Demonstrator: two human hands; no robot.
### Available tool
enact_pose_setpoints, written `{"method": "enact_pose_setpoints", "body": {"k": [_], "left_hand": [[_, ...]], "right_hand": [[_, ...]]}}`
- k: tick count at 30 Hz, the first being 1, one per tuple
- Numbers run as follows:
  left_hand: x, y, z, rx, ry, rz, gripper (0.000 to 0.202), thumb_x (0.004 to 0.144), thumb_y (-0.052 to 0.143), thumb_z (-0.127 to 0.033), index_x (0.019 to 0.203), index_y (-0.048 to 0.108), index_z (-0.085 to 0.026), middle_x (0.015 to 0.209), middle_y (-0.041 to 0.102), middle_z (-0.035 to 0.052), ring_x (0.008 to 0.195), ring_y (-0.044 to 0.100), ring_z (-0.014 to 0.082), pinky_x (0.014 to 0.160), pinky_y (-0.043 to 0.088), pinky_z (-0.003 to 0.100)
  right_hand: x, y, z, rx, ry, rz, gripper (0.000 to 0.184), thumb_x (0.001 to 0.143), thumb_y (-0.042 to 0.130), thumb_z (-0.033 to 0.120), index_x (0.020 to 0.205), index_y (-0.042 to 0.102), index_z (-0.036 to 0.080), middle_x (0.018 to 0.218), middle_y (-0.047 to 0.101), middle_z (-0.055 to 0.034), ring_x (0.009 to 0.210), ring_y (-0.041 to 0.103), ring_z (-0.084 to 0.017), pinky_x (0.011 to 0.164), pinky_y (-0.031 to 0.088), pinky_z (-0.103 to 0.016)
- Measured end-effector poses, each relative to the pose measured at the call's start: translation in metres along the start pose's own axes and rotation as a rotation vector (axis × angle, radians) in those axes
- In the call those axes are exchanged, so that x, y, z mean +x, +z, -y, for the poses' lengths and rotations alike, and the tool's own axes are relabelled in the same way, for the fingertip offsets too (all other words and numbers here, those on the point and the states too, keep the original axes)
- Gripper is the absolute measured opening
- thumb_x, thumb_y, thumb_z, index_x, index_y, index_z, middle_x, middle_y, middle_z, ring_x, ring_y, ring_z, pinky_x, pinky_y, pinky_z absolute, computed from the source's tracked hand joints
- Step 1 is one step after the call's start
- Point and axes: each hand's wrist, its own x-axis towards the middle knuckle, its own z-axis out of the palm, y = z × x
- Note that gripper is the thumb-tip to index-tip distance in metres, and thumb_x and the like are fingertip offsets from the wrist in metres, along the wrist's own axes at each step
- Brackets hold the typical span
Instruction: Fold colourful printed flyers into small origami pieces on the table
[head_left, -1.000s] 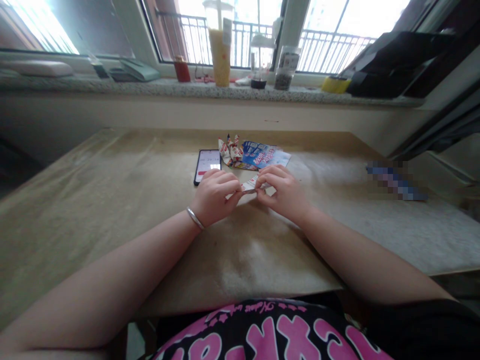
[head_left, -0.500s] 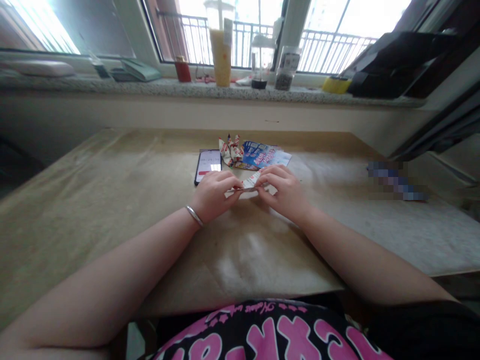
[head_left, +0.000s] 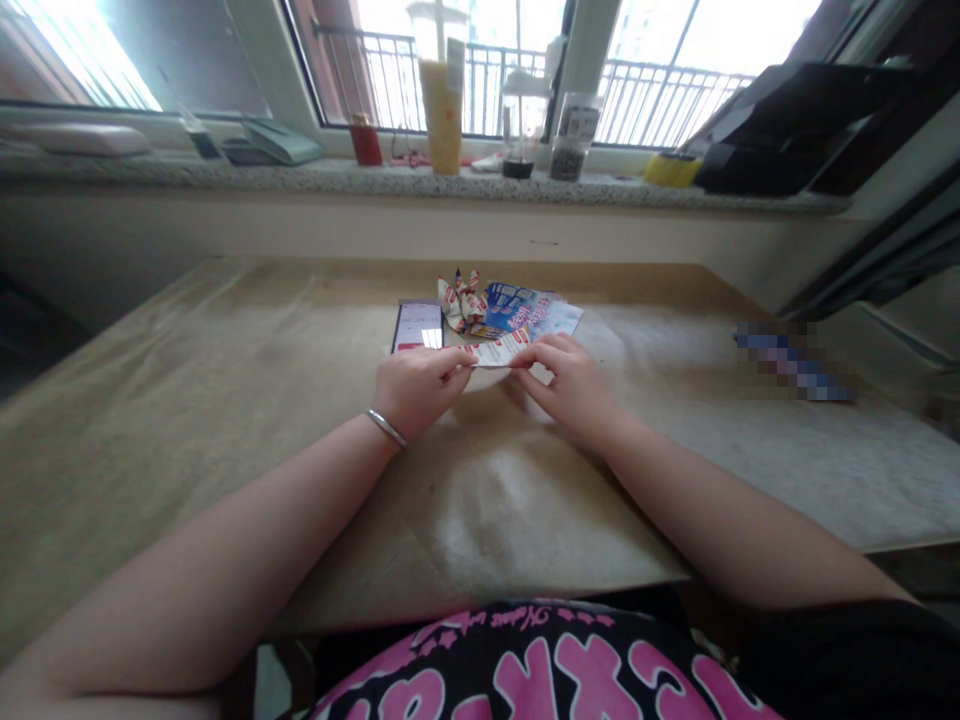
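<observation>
Both bare hands at the tabletop, close together; left hand (head_left: 416,390) and right hand (head_left: 571,388) clamped on one printed paper strip (head_left: 495,351), white with red markings; left fingertips (head_left: 456,372) pinch its left end; right fingertips (head_left: 529,357) pinch its right end; strip spans the gap between the hands, held level with the knuckles, its middle free of both grips; paler paper (head_left: 480,380) shows under and between the hands; cannot tell whether it belongs to the strip.

Silver bangle (head_left: 385,428) on left wrist.

Just beyond the hands, on the tan tabletop (head_left: 225,450): smartphone (head_left: 417,327), screen lit, lying flat, nearest the left hand; folded red-and-white paper figure (head_left: 459,303), pointed tips upward, just right of the phone; blue printed leaflets (head_left: 521,308), overlapping, touching the figure, nearest the right hand.

Far right on the table: pixelated object (head_left: 791,362), too obscured to name.

Beyond the table: granite windowsill (head_left: 420,182) bearing a tall tumbler of yellow liquid (head_left: 441,115), a red cup (head_left: 366,145) and a glass jar (head_left: 566,150).
</observation>
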Motion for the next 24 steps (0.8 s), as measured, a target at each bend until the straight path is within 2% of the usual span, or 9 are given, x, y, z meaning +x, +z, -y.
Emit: {"method": "enact_pose_setpoints", "body": {"k": [3,7,13,17,20,24], "left_hand": [[0.000,0.002,0.000,-0.054,-0.056,0.006,0.017,0.082,0.059,-0.031,0.089,0.072,-0.024,0.077,0.074,0.0004,0.062,0.065,0.0141,0.054,0.041,0.022],[0.001,0.003,0.002,-0.312,-0.168,0.057,0.025,0.083,0.057,-0.036,0.097,0.070,-0.020,0.078,0.072,0.0009,0.058,0.062,0.0110,0.054,0.045,0.020],[0.004,0.004,0.000,-0.537,-0.312,0.068,0.026,0.085,0.055,-0.037,0.079,0.067,-0.015,0.072,0.070,0.0013,0.058,0.059,0.0100,0.053,0.045,0.019],[0.005,0.008,0.001,-0.638,-0.386,0.117,0.018,0.080,0.059,-0.032,0.078,0.064,-0.015,0.072,0.069,0.0018,0.061,0.061,0.0113,0.054,0.047,0.020],[0.004,0.012,0.002,-0.728,-0.449,0.124,0.017,0.077,0.061,-0.027,0.089,0.058,-0.015,0.067,0.065,0.0000,0.057,0.060,0.0106,0.051,0.046,0.019],[0.002,0.020,0.006,-0.827,-0.526,0.069,0.044,0.076,0.061,-0.022,0.114,0.041,-0.016,0.064,0.061,-0.0041,0.056,0.062,0.0109,0.052,0.048,0.020]], "right_hand": [[0.001,0.001,-0.001,0.004,0.028,0.009,0.006,0.081,0.059,0.018,0.080,0.064,0.021,0.075,0.062,-0.0023,0.079,0.055,-0.018,0.073,0.044,-0.032],[0.001,0.000,-0.001,0.009,0.053,0.046,0.004,0.079,0.061,0.019,0.080,0.065,0.020,0.074,0.062,-0.0018,0.075,0.054,-0.017,0.068,0.043,-0.030],[-0.003,0.006,-0.004,0.023,0.123,0.107,0.007,0.078,0.062,0.022,0.082,0.068,0.021,0.075,0.066,-0.0016,0.070,0.056,-0.015,0.063,0.042,-0.027],[-0.004,0.009,-0.004,0.035,0.163,0.168,0.007,0.077,0.063,0.024,0.081,0.069,0.022,0.076,0.067,-0.0007,0.067,0.057,-0.013,0.058,0.042,-0.025],[-0.004,0.010,-0.004,0.035,0.209,0.189,0.007,0.077,0.062,0.024,0.081,0.068,0.023,0.077,0.068,0.0005,0.063,0.057,-0.012,0.057,0.041,-0.024],[-0.004,0.011,-0.008,0.078,0.275,0.191,0.007,0.076,0.062,0.025,0.080,0.067,0.022,0.076,0.068,0.0010,0.059,0.056,-0.011,0.056,0.041,-0.024]]}}
